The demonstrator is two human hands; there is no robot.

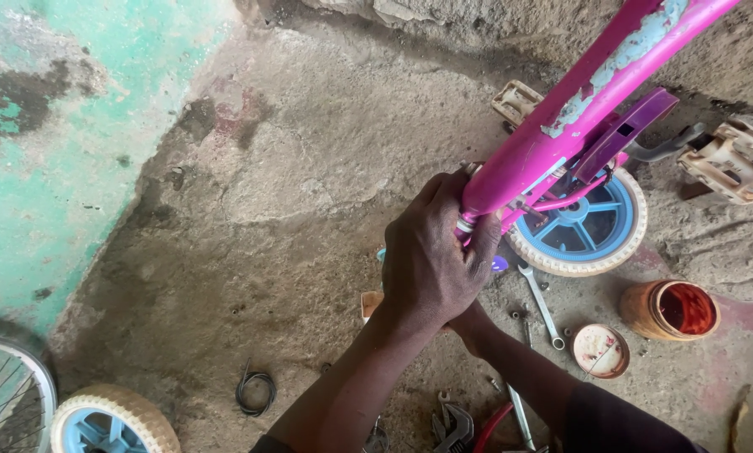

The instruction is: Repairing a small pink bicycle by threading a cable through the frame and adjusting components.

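The left hand grips the lower end of the pink bicycle frame; the right hand is hidden beneath it, so I cannot tell its grip. On the floor near the frame, an open orange jar lies beside its round lid.

Two bare forearms rise from 6 o'clock. The left hand wears no glove, ring or watch. The right hand, toward 5 o'clock, is mostly hidden behind it. A dark sleeve covers the right upper arm at the picture's lower edge.
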